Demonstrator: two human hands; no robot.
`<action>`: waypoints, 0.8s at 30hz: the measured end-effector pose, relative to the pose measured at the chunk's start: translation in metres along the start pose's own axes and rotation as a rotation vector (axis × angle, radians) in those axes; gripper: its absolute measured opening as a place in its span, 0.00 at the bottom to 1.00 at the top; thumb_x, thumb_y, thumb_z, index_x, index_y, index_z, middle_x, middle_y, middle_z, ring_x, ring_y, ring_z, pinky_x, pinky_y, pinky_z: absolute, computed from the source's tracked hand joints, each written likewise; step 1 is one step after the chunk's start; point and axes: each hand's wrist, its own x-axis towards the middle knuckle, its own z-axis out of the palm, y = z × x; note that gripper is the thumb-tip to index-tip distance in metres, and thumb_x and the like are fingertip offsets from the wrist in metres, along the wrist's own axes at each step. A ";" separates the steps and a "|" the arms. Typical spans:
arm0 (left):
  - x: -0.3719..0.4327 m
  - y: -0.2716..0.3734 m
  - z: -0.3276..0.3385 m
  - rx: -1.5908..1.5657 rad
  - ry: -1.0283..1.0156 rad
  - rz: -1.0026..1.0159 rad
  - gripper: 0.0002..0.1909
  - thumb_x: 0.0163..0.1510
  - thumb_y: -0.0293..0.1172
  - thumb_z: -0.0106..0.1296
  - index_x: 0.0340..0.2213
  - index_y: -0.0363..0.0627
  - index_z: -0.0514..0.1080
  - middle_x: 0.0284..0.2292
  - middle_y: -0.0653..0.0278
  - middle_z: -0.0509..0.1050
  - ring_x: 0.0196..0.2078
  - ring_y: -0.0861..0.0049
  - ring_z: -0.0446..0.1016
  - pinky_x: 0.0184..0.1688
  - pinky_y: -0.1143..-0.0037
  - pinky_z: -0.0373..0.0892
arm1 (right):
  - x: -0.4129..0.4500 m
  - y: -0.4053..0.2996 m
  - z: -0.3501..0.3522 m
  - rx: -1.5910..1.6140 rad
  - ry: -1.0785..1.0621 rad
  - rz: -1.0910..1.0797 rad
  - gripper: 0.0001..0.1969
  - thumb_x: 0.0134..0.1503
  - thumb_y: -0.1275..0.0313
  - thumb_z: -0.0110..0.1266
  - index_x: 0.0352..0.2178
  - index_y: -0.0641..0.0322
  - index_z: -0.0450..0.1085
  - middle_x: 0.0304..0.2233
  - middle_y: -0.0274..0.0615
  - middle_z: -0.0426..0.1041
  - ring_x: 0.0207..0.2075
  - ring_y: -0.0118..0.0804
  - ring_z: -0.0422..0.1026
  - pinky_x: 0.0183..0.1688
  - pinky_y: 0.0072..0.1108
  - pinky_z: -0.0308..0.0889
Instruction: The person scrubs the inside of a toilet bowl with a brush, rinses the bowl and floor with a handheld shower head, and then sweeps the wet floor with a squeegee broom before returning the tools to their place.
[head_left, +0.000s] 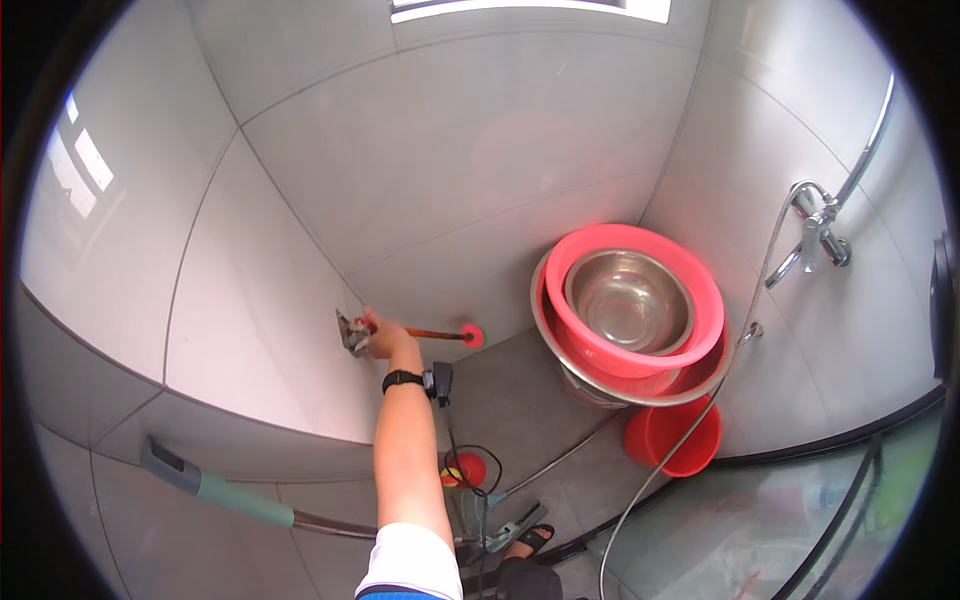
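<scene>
My left hand (390, 339) is at the left tiled wall, its fingers closed around the upper end of a brown stick (436, 334). A round red piece (473, 336), perhaps a plunger cup, forms the stick's low end near the back wall. Right at my fingertips is a metal wall fitting (351, 334); blur hides whether the stick still sits in it. A black strap with a small device (441, 382) is around my wrist, and a dark cable hangs from it. My right hand is out of view.
Beside the back corner stand nested basins: a steel bowl (630, 307) inside a pink basin (705, 300). A red bucket (645, 439) is below. The shower hose (679, 446) hangs from a mixer tap (814, 225). A green-grey pole (240, 499) leans low left; a sandalled foot (536, 536) stands by a mop head (517, 529).
</scene>
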 end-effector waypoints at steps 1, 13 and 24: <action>-0.014 -0.001 0.001 -0.013 -0.055 -0.043 0.36 0.52 0.61 0.50 0.34 0.30 0.76 0.33 0.48 0.77 0.38 0.61 0.77 0.42 0.67 0.72 | 0.016 0.024 -0.008 0.015 0.037 -0.053 0.10 0.58 0.62 0.56 0.28 0.50 0.65 0.18 0.29 0.60 0.17 0.24 0.57 0.19 0.19 0.60; -0.159 -0.040 -0.189 -0.327 -0.723 -0.159 0.07 0.55 0.21 0.40 0.25 0.46 0.60 0.16 0.69 0.62 0.16 0.83 0.61 0.16 0.79 0.58 | 0.055 0.059 0.013 0.587 -0.037 0.085 0.07 0.59 0.65 0.53 0.28 0.52 0.65 0.20 0.33 0.62 0.20 0.29 0.60 0.20 0.25 0.61; -0.394 -0.086 -0.559 0.695 -2.602 0.599 0.18 0.57 0.41 0.46 0.29 0.35 0.73 0.28 0.44 0.74 0.28 0.64 0.72 0.35 0.64 0.69 | 0.008 0.072 0.016 0.829 -0.160 -0.147 0.25 0.54 0.69 0.58 0.50 0.54 0.54 0.29 0.40 0.67 0.19 0.34 0.67 0.22 0.27 0.69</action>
